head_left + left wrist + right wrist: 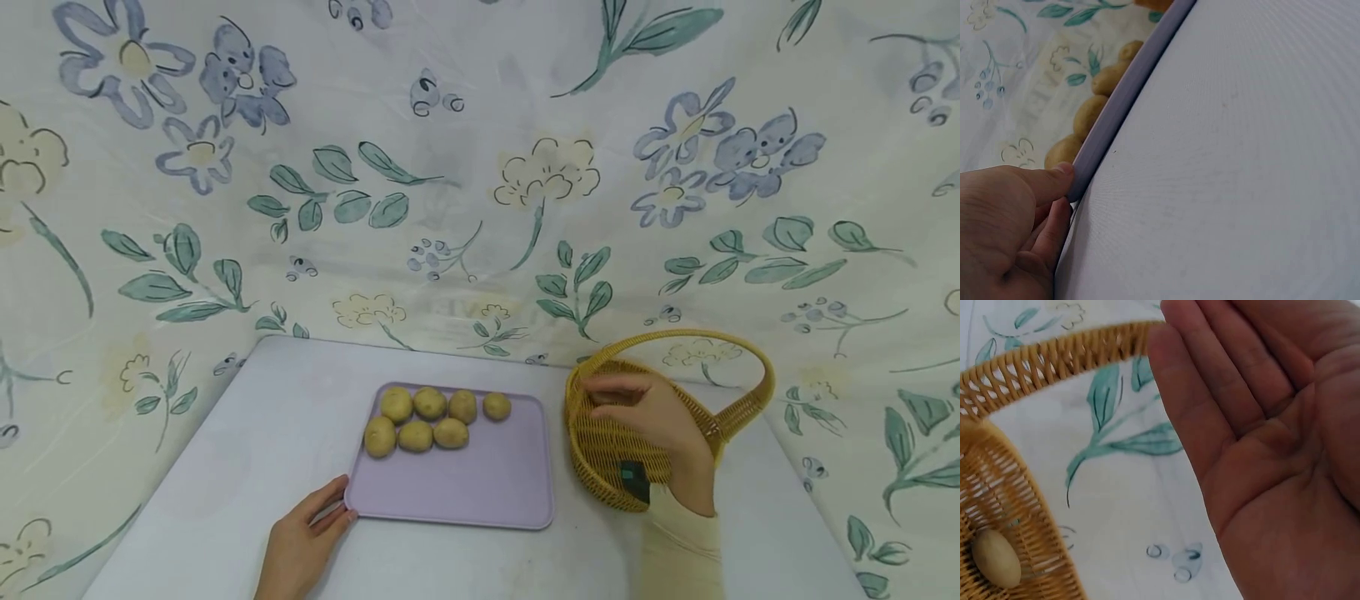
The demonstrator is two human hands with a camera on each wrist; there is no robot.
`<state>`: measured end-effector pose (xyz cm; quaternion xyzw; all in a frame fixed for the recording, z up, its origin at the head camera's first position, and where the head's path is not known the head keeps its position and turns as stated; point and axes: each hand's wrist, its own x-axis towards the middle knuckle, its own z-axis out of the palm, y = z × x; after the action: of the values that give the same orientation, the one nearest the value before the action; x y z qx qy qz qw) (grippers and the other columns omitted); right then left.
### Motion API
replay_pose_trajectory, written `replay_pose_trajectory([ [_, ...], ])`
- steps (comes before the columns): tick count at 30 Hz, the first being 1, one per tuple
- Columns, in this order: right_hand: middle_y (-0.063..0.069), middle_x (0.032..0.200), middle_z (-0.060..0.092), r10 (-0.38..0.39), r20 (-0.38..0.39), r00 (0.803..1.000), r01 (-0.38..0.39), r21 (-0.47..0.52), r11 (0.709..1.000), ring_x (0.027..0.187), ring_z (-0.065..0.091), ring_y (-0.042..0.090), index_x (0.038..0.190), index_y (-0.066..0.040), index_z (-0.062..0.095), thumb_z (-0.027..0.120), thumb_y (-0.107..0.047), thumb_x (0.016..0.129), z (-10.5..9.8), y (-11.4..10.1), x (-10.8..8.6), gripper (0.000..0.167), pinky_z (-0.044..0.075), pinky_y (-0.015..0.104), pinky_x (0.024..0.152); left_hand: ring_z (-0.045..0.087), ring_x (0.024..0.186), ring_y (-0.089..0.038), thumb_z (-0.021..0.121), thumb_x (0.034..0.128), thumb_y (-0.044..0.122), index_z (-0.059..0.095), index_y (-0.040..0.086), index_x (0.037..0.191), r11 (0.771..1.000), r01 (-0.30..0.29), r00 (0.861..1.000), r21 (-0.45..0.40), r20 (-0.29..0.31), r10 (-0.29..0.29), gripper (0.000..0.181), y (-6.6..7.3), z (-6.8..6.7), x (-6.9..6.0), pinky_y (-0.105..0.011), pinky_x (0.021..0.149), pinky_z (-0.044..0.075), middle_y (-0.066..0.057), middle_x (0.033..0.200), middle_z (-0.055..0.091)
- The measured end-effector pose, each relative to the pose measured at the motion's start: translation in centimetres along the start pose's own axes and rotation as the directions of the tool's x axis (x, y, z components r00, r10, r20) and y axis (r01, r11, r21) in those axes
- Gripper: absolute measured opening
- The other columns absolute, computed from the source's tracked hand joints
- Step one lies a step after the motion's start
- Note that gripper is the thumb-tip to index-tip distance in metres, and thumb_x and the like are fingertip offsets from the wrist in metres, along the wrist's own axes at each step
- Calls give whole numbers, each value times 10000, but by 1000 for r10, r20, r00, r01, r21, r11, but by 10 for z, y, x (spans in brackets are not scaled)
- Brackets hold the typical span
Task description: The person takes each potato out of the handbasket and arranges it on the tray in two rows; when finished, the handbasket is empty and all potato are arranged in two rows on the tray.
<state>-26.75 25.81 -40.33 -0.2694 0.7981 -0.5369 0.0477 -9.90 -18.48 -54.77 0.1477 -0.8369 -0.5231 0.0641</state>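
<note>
A lilac tray (495, 492) lies on the table with several potatoes (416, 436) in two rows toward its back left. My left hand (303, 533) holds the tray's near left corner, thumb and fingers on either side of the rim (1100, 137). My right hand (648, 417) is over the wicker basket (600, 467), inside the line of its handle (675, 335). In the right wrist view its palm (1272, 462) shows, fingers extended, with nothing held. One potato (996, 557) lies in the basket; in the head view the right hand and arm hide part of the inside.
The white table (450, 567) carries the tray at its middle and the basket at its right. A floral cloth (480, 250) rises behind the table and along its sides. A dark wrist device (634, 480) sits at the right wrist.
</note>
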Motion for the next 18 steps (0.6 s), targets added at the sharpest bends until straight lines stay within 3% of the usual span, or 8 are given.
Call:
replay_pose_trajectory([
  [3, -40, 1180, 763, 3, 8, 1000, -3, -27, 1000, 1064, 727, 48, 1221, 81, 697, 806, -16, 849, -9, 8, -2, 399, 649, 203, 866, 724, 1126, -200, 744, 901, -3, 589, 20, 1413, 1000, 4, 1000, -1, 1, -4, 536, 0, 1, 0, -87, 888, 593, -200, 1414, 622],
  [5, -81, 1155, 765, 19, -5, 1000, -20, -55, 998, 1041, 726, 24, 1212, 62, 709, 811, -35, 851, -13, 14, -2, 388, 646, 183, 849, 726, 1121, -186, 744, 903, 1, 588, 23, 1416, 1000, 12, 1000, -6, 1, -12, 537, -1, 1, 0, -81, 887, 589, -196, 1417, 620],
  [12, 125, 1169, 765, 18, -57, 998, -30, -216, 976, 1045, 700, 0, 1191, 20, 734, 806, -54, 866, -25, 34, 7, 342, 605, 126, 879, 724, 1127, -197, 750, 899, 7, 592, 29, 1413, 1000, 22, 1000, -13, -4, -22, 539, -2, 0, 0, -96, 895, 596, -196, 1412, 625],
  [18, 136, 1279, 722, 144, -91, 985, -162, -229, 960, 1119, 700, 87, 1260, -89, 731, 802, -185, 900, -36, 42, 16, 379, 577, 110, 906, 692, 1073, -9, 756, 891, -1, 602, 27, 1401, 1000, -15, 1000, -24, -14, 15, 534, -6, 2, 2, -76, 886, 585, -190, 1398, 636],
])
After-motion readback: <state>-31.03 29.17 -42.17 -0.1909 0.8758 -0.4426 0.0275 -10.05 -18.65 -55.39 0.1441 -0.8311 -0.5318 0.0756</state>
